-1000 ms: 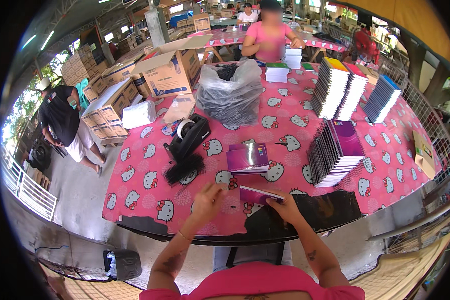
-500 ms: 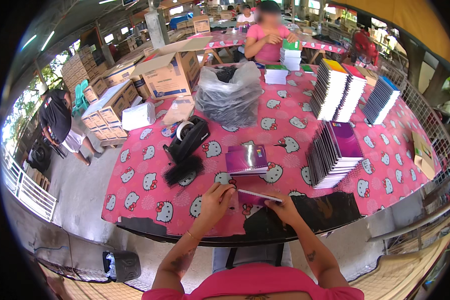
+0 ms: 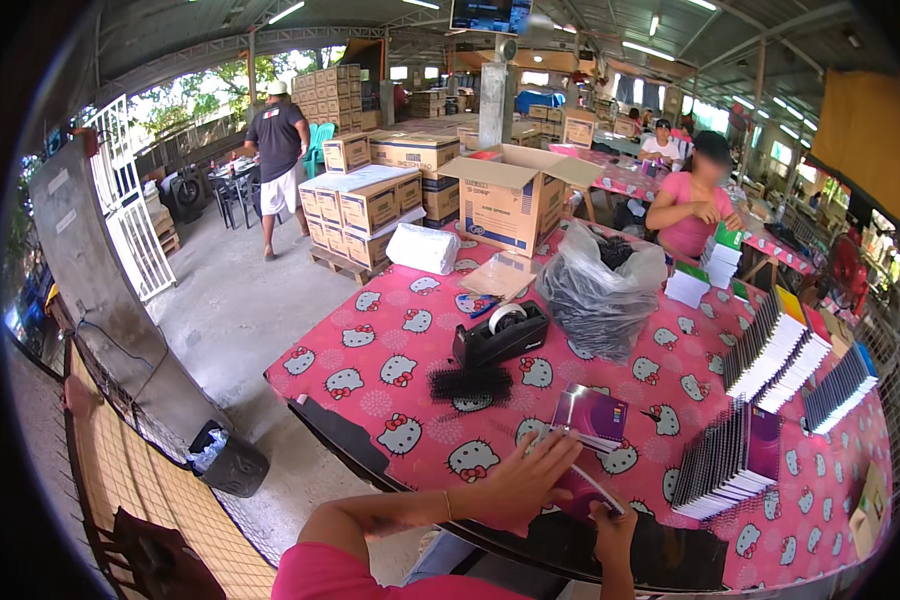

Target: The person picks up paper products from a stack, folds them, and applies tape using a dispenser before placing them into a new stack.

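A purple notebook (image 3: 578,502) is tilted low over the table's front edge, its white page edge facing up. My right hand (image 3: 613,532) is closed on its near right end. My left hand (image 3: 526,478) reaches across the notebook's other end with fingers stretched out, touching or very close to it; the contact is partly hidden. Just beyond my hands lies a small stack of purple notebooks (image 3: 592,416). To the left of that stack is a bundle of black plastic binding coils (image 3: 470,384). A black tape dispenser (image 3: 502,338) stands behind the coils.
A tall stack of purple coil-bound notebooks (image 3: 725,462) stands at right, with yellow, red and blue stacks (image 3: 842,390) beyond. Farther back are a clear bag of black coils (image 3: 598,300) and an open carton (image 3: 510,212). A co-worker (image 3: 692,205) handles green notebooks; another person (image 3: 278,150) walks at left.
My view has swung to the left. My left hand has gone from bent fingers by the notebook's left end to stretched fingers over it. My right hand keeps its grip.
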Motion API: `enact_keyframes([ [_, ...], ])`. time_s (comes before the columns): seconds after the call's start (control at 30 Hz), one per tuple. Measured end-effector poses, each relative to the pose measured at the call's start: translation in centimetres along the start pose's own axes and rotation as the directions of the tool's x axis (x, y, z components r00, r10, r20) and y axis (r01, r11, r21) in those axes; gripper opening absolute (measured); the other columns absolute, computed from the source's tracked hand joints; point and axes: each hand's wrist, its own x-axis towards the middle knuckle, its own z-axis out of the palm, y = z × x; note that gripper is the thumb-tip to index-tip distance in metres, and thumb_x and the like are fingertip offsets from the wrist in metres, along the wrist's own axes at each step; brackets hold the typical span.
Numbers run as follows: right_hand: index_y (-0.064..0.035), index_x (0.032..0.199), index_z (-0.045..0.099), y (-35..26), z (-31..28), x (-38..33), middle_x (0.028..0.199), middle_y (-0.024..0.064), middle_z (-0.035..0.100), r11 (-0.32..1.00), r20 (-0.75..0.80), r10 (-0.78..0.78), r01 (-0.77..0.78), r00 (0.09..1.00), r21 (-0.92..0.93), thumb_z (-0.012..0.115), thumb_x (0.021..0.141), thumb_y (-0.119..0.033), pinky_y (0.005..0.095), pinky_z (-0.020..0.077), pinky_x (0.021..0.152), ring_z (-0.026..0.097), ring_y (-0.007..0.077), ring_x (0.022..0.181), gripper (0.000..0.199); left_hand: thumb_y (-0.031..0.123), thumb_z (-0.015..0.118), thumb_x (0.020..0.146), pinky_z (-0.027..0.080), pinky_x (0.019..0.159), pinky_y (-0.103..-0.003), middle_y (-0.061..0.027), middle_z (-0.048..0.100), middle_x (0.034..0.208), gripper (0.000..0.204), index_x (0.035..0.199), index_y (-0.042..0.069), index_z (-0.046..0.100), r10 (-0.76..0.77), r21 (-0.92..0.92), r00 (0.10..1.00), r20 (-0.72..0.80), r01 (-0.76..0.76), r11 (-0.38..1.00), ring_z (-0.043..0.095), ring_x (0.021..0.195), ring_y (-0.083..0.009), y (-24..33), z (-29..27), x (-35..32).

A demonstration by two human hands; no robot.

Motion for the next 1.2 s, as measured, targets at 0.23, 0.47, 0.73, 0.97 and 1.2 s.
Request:
enact_keyframes([
  [0.23,0.0046,0.117,0.067,-0.3,0.7,-0.1,0.094,0.0038,0.065,0.990,0.009,0.038,-0.037,0.999,-0.135,0.070,0.089,-0.007,0.0242,0.0503,0.068,0.059,0.0098,0.078,0.031,0.056,0.058,0.091,0.024,0.116,-0.060,-0.0166,0.033,0.160,0.081,0.152,0.006,0.039,0.026,0.200,0.989,0.147,-0.056,0.978,0.028,0.150,-0.0305,1.6,-5.2,1.9],
  [0.47,0.0034,0.114,0.068,-1.8,0.7,-0.7,0.089,0.0022,0.065,1.000,-0.008,-0.007,0.007,1.000,0.012,0.069,0.089,-0.006,0.0242,0.0516,0.067,0.059,0.0093,0.076,0.026,0.054,0.052,0.097,0.023,0.118,-0.055,-0.0181,0.029,0.162,0.081,0.154,0.001,0.031,-0.009,0.180,0.997,0.082,-0.005,0.984,0.027,0.151,-0.0307,2.0,-3.3,2.5],
  [0.73,0.0036,0.106,0.068,-1.7,1.5,-0.7,0.088,0.0020,0.066,1.000,-0.013,0.017,-0.017,1.000,-0.001,0.070,0.088,-0.003,0.0240,0.0517,0.066,0.059,0.0084,0.074,0.019,0.057,0.047,0.097,0.022,0.118,-0.057,-0.0186,0.034,0.160,0.081,0.152,-0.001,0.036,0.033,0.011,0.996,-0.077,-0.033,0.999,0.028,0.151,-0.0326,1.8,-1.7,3.0],
  [0.97,0.0029,0.106,0.069,-2.6,0.6,-0.8,0.088,0.0013,0.067,0.997,-0.008,0.050,-0.049,0.999,0.054,0.070,0.088,-0.004,0.0246,0.0505,0.067,0.060,0.0083,0.076,0.020,0.060,0.055,0.090,0.021,0.118,-0.060,-0.0185,0.032,0.161,0.089,0.152,0.000,0.036,0.075,0.059,0.997,0.031,-0.077,0.995,0.026,0.151,-0.0341,3.0,-1.4,3.0],
  [1.2,0.0039,0.107,0.069,-2.8,0.4,0.2,0.089,0.0026,0.068,1.000,0.054,-0.004,0.003,0.999,0.007,0.072,0.087,-0.004,0.0255,0.0506,0.070,0.061,0.0094,0.079,0.022,0.056,0.062,0.086,0.020,0.118,-0.061,-0.0189,0.030,0.161,0.092,0.153,0.000,0.034,0.173,-0.066,0.983,-0.068,-0.178,0.982,0.026,0.151,-0.0347,3.9,2.1,1.1],
])
